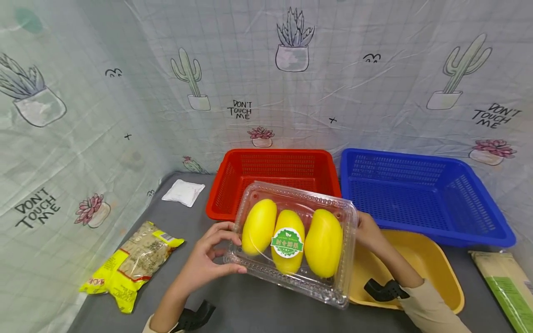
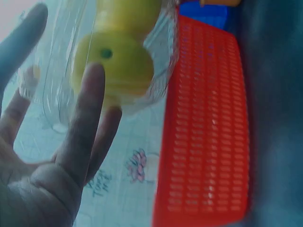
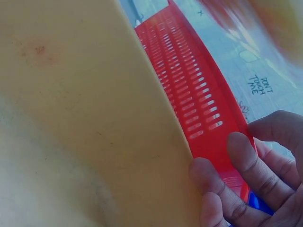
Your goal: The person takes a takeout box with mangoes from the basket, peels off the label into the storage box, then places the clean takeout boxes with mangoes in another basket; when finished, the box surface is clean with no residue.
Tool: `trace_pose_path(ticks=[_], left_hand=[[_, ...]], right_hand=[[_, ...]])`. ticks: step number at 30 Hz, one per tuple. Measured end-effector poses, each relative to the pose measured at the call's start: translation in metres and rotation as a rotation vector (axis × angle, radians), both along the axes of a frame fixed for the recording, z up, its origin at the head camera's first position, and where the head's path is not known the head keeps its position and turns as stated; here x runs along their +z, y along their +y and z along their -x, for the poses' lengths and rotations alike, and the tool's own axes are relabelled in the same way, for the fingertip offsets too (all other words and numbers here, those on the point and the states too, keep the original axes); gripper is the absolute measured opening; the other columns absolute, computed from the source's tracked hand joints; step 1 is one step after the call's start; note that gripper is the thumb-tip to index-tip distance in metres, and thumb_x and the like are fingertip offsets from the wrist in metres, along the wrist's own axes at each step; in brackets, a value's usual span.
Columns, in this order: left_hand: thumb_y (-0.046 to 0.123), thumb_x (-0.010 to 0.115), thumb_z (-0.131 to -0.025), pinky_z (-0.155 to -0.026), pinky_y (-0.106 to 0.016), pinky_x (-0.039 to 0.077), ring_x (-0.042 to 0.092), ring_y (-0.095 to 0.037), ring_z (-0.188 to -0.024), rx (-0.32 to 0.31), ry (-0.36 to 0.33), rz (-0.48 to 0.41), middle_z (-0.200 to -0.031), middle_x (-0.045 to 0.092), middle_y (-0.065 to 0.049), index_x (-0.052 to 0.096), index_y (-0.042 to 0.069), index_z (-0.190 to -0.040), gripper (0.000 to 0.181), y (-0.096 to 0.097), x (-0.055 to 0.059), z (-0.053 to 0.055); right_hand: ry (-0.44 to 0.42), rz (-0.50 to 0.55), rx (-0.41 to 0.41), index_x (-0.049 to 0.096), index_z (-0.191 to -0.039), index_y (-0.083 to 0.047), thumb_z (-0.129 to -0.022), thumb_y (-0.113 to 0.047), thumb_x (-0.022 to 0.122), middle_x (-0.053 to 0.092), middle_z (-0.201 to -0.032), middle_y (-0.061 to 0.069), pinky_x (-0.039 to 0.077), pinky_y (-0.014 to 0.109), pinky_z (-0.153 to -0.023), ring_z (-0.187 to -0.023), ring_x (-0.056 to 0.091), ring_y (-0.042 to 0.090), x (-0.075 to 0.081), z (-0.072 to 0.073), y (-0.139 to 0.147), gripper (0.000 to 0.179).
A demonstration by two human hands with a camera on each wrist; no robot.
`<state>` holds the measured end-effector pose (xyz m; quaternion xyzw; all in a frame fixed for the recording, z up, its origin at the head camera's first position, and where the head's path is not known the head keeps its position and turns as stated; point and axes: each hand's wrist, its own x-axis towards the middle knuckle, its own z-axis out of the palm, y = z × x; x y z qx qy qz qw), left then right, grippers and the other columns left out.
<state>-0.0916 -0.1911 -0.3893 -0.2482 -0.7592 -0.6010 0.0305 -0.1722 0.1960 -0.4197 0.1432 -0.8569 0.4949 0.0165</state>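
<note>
A clear plastic box of mangoes [image 1: 295, 286] is held up in the middle of the head view, tilted toward me. Three yellow mangoes [image 1: 259, 226] show through it, and a round green and white label [image 1: 287, 243] sits on its front. My left hand [image 1: 208, 252] holds the box at its left end, fingers and thumb either side of the lower left corner. In the left wrist view, spread fingers [image 2: 87, 113] overlap the box wall. My right hand [image 1: 367, 229] grips the right edge, its fingertips hidden behind the box in the head view.
Behind the box stand a red basket [image 1: 272, 152] and a blue basket [image 1: 416, 159]. A yellow tray [image 1: 441, 273] lies beneath my right forearm. Left are a yellow snack bag [image 1: 137, 263] and a white packet [image 1: 183, 192]; a green-labelled pack [image 1: 501, 282] lies far right.
</note>
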Motion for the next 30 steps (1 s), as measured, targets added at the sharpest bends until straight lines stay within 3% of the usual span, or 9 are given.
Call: trace_pose_path(ticks=[6,11,19,24,30], left_hand=[[-0.002,0.084,-0.071,-0.071,-0.032,0.056,0.054,-0.013,-0.111,-0.062,-0.020,0.032,-0.128,0.046,-0.017,0.063,0.012,-0.105,0.043,-0.015,-0.011,-0.009],[-0.004,0.085,-0.069,-0.071,-0.031,0.053,0.051,-0.011,-0.115,-0.077,-0.011,0.046,-0.128,0.046,-0.019,0.063,0.013,-0.106,0.045,-0.025,-0.019,-0.014],[-0.007,0.083,-0.069,-0.069,-0.031,0.053,0.051,-0.011,-0.116,-0.088,-0.026,0.044,-0.130,0.047,-0.011,0.062,0.012,-0.105,0.046,-0.040,-0.022,-0.023],[-0.010,0.081,-0.070,-0.065,-0.031,0.052,0.056,-0.012,-0.107,-0.134,-0.049,0.047,-0.131,0.047,-0.009,0.062,0.010,-0.106,0.046,-0.051,-0.026,-0.027],[-0.007,0.083,-0.070,-0.066,-0.032,0.054,0.057,-0.011,-0.106,-0.139,-0.080,0.075,-0.130,0.047,-0.009,0.062,0.011,-0.104,0.044,-0.059,-0.034,-0.030]], right_hand=[[-0.085,0.091,0.095,0.062,-0.116,0.008,-0.088,-0.003,0.067,0.068,-0.082,0.013,0.041,0.023,-0.053,-0.064,0.053,0.006,-0.003,0.000,0.000,0.031],[-0.089,0.076,0.096,0.064,-0.114,0.006,-0.093,-0.010,0.066,0.059,-0.067,0.001,0.032,0.024,-0.046,-0.054,0.043,0.008,-0.005,0.000,-0.002,0.026],[-0.121,0.104,0.114,0.062,-0.117,0.007,-0.093,-0.012,0.066,0.065,-0.070,0.012,0.045,0.030,-0.053,-0.060,0.060,0.026,-0.005,0.000,-0.001,0.031],[-0.129,0.107,0.111,0.061,-0.117,0.008,-0.094,-0.012,0.066,0.065,-0.070,0.013,0.050,0.033,-0.057,-0.063,0.065,0.028,-0.005,0.001,-0.002,0.031],[-0.141,0.108,0.103,0.062,-0.116,0.006,-0.093,-0.013,0.066,0.064,-0.069,0.015,0.050,0.032,-0.057,-0.063,0.065,0.028,-0.002,-0.001,-0.002,0.030]])
